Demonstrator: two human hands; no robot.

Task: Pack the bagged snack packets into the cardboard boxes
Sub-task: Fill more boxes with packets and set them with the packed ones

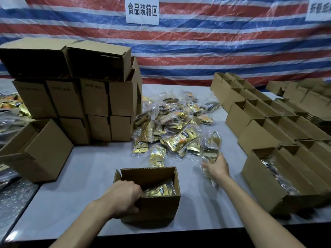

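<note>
A striped tarpaulin (pixel 215 51) is hung behind a grey table (pixel 89 167). At the near centre, the left hand (pixel 123 197) is clamped over the near-left rim of an open cardboard box (pixel 157 206), in which gold packets are already laid. To its right, the right hand (pixel 217 167) is closed on a clear bag of snack packets (pixel 211 145), at the near edge of the loose pile (pixel 172 126). The bag is best lifted clear, carried over the rim and laid flat, with the box held steady. Stacked boxes (pixel 80 99) are seen far left, open rows (pixel 259 126) to the right.
</note>
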